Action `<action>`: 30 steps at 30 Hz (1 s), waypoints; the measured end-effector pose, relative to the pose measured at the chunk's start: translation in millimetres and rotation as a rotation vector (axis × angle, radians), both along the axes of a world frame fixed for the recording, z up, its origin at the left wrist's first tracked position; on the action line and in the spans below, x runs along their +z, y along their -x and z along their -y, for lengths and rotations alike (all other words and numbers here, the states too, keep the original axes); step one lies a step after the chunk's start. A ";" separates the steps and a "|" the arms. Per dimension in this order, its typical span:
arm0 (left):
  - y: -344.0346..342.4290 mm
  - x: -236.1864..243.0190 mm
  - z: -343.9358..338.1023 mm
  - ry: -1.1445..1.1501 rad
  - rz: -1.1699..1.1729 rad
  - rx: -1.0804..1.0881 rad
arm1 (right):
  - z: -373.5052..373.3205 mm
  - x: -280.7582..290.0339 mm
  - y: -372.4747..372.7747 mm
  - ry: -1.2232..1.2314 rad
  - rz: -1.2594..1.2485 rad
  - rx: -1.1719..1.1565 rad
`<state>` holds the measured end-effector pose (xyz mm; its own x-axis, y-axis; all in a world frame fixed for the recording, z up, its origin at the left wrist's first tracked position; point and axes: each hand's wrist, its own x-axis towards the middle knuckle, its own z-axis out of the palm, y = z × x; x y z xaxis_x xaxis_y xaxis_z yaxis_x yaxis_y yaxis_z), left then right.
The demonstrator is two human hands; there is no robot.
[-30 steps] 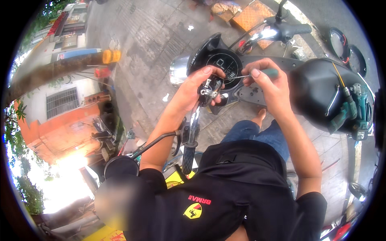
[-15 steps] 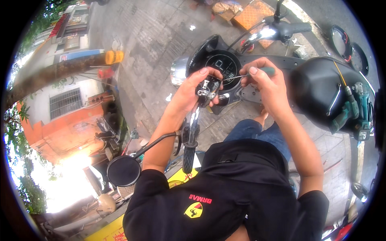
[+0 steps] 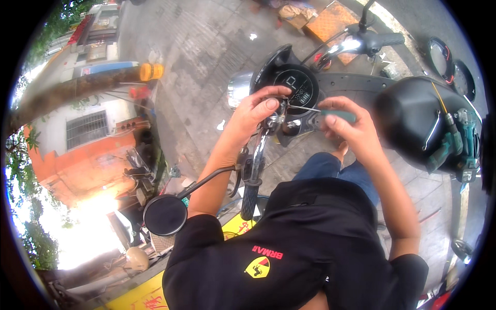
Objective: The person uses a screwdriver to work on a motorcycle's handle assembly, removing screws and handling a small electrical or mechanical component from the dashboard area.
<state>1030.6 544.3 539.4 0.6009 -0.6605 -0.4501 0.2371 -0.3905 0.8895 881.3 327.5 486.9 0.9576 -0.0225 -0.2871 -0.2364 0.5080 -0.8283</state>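
Grey paving (image 3: 175, 77) is stretching beneath the whole scene, with two small white scraps lying on it near the one chrome headlamp (image 3: 240, 89). On the left, one white-and-orange building (image 3: 95, 161) is showing one barred window (image 3: 87, 130), and one pole with a yellow end (image 3: 151, 72) is jutting across in front of it. One orange sheet (image 3: 333, 23) is lying on the ground at the top, and two black rings (image 3: 463, 82) are resting together at the upper right.

One two-wheeler is standing among these, its two black handlebar grips (image 3: 249, 202) sitting well apart, and one round mirror (image 3: 165, 215) is branching off beside the nearer grip. Its single black seat (image 3: 398, 111) is carrying two teal power tools (image 3: 444, 153), one slim silver tool (image 3: 433, 132) and one yellow-orange rod (image 3: 439, 97).

Near the single round display (image 3: 297, 85), the left hand (image 3: 256, 108) is grasping one small metal fitting (image 3: 276, 120) at the end of the chrome handlebar tube (image 3: 261, 144), fingers curling around it. The right hand (image 3: 354, 121) is gripping one screwdriver (image 3: 341, 114) by its green handle; its thin shaft is pointing left, its tip reaching the fitting, though exact contact is too small to tell.
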 end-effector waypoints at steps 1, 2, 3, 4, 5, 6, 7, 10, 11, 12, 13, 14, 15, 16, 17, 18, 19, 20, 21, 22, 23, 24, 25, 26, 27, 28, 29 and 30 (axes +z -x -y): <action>0.3 5.5 -4.4 0.023 -0.097 0.006 | -3.3 2.8 2.2 0.079 0.073 -0.008; 0.3 10.7 -8.5 0.034 -0.075 -0.019 | -6.7 5.5 4.1 0.084 0.086 -0.014; 0.4 15.9 -12.9 0.050 -0.054 -0.037 | -10.3 8.3 5.7 0.093 0.098 -0.017; 0.9 21.0 -17.8 0.065 -0.036 -0.058 | -14.7 10.9 6.4 0.106 0.099 -0.021; 1.0 26.8 -23.7 0.059 -0.016 -0.062 | -20.0 13.4 6.6 0.109 0.088 -0.045; 2.9 32.1 -30.3 0.048 -0.004 -0.067 | -24.3 16.3 7.9 0.061 0.099 -0.022; 4.9 36.9 -37.4 0.033 0.008 -0.069 | -28.8 19.3 9.4 0.017 0.080 0.006; 14.8 42.0 -56.5 0.037 0.021 -0.004 | -48.2 26.2 10.9 0.141 0.140 0.042; 21.5 41.1 -62.4 0.056 -0.008 0.046 | -55.5 27.0 9.5 0.212 0.183 0.045; 27.5 40.2 -68.0 0.056 -0.044 0.089 | -62.9 27.6 8.8 0.284 0.224 0.050; 29.9 40.3 -72.9 0.020 -0.080 0.123 | -69.5 27.8 8.5 0.304 0.235 0.053; 31.9 39.7 -76.6 0.001 -0.026 0.111 | -75.2 27.7 8.5 0.324 0.235 0.067; 32.8 39.7 -79.0 -0.031 0.023 0.088 | -80.0 27.9 9.2 0.345 0.237 0.082; 33.1 40.0 -80.1 -0.075 0.065 0.066 | -84.2 28.2 9.7 0.366 0.239 0.097; 33.3 41.8 -81.1 -0.119 0.119 0.025 | -87.6 29.1 11.0 0.414 0.226 0.120; 33.5 44.9 -81.3 -0.179 0.166 -0.015 | -89.8 30.2 11.3 0.447 0.266 0.094; 34.1 48.1 -81.1 -0.236 0.211 -0.059 | -91.8 32.1 12.2 0.485 0.298 0.066; 35.4 50.6 -79.8 -0.254 0.207 -0.051 | -93.0 34.5 13.0 0.526 0.311 0.044; 36.3 52.2 -77.8 -0.266 0.202 -0.049 | -92.3 37.0 14.1 0.520 0.301 0.059; 36.9 53.2 -75.8 -0.274 0.198 -0.061 | -89.5 39.2 14.9 0.520 0.271 0.078; 36.1 54.3 -74.2 -0.318 0.255 -0.131 | -86.3 41.2 15.4 0.522 0.243 0.095; 35.6 54.2 -72.6 -0.325 0.257 -0.137 | -83.4 42.9 15.5 0.536 0.245 0.095; 35.6 53.2 -71.5 -0.321 0.264 -0.148 | -80.6 44.2 15.7 0.553 0.247 0.094; 36.4 51.5 -70.5 -0.315 0.268 -0.158 | -77.7 44.9 16.1 0.572 0.257 0.093; 36.7 49.8 -70.2 -0.312 0.243 -0.134 | -76.2 45.3 15.5 0.591 0.275 0.092; 36.7 49.8 -70.7 -0.312 0.217 -0.113 | -76.1 45.6 14.4 0.606 0.302 0.088; 36.6 50.1 -71.0 -0.315 0.190 -0.101 | -75.6 46.3 14.1 0.617 0.328 0.079; 36.1 50.4 -70.8 -0.325 0.172 -0.096 | -75.7 47.4 14.1 0.639 0.312 0.090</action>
